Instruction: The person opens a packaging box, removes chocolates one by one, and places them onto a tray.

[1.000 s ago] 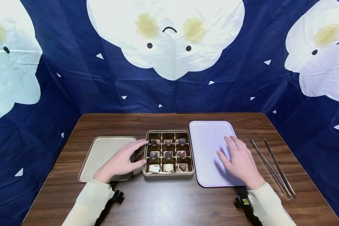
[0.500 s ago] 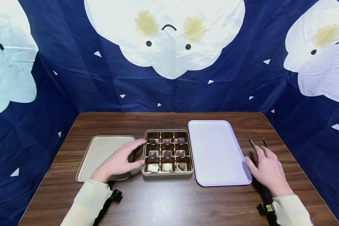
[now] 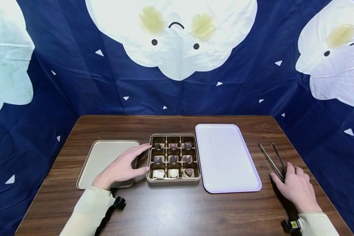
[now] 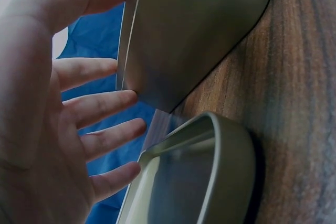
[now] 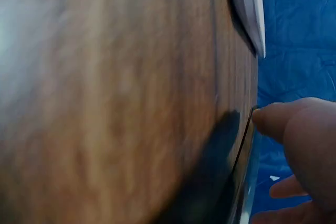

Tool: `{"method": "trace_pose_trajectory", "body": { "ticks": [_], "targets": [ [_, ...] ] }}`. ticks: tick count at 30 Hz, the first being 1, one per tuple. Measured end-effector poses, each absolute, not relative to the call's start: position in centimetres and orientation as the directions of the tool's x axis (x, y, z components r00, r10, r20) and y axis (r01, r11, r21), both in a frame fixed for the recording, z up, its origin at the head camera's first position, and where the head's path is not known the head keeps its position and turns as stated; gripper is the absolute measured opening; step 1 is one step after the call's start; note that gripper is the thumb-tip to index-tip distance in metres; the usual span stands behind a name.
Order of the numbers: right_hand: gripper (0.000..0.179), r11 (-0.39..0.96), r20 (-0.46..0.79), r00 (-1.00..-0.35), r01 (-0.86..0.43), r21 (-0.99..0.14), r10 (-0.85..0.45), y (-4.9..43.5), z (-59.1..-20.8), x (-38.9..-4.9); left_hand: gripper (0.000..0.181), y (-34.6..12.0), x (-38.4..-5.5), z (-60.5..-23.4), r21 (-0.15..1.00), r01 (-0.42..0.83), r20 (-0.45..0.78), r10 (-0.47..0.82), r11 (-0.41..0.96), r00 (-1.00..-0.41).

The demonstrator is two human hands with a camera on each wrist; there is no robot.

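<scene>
My left hand [image 3: 121,168] has its fingers extended. Fingertips and thumb meet the left side of a gold tin [image 3: 174,183], also close up in the left wrist view [image 4: 184,35]. Inside the divided tin sit several chocolates [image 3: 173,159] in dark, reddish and white tones, one per compartment. My right hand [image 3: 298,188] is over the rear half of metal tongs [image 3: 269,158], thumb on the left of them and fingers on the right. In the right wrist view the thumb [image 5: 275,119] is at the tongs' edge; the fingers look loosely bent. The tongs' tips stand apart.
A shallow gold lid or tray [image 3: 101,154] lies left of the tin, partly under my left hand. A pale lilac tray [image 3: 228,157] lies between the tin and the tongs. A wooden table [image 3: 194,213] carries everything; blue cloth [image 3: 177,98] with clouds hangs behind.
My right hand has moved right and nearer me, from above the lilac tray to the tongs' rear half. The left hand stays at the tin. The view has shifted slightly.
</scene>
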State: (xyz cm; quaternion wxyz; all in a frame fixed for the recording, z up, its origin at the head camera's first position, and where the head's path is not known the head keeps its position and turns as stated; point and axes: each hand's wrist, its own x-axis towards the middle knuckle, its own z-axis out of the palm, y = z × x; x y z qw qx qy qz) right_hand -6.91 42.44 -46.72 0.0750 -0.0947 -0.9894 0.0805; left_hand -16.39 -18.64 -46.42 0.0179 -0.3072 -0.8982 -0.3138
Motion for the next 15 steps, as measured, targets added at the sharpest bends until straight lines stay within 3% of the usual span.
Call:
{"method": "trace_pose_trajectory", "body": {
  "ticks": [4, 10, 15],
  "targets": [
    [0.082, 0.967, 0.103, -0.971, 0.199, -0.157, 0.216, 42.97, -46.79, -6.66, 0.084, -18.72, -16.4, -46.38, 0.554, 0.56, 0.22, 0.54, 0.616, -0.812],
    [0.06, 0.962, 0.085, -0.966, 0.231, -0.143, 0.245, 43.33, -46.82, -6.58, 0.084, -18.73, -16.49, -46.47, 0.553, 0.563, 0.219, 0.544, 0.615, -0.81],
    [0.054, 0.959, 0.08, -0.965, 0.236, -0.154, 0.251, 43.5, -46.83, -6.58, 0.084, -18.67, -16.56, -46.4, 0.551, 0.566, 0.22, 0.547, 0.614, -0.808]
  ]
}}
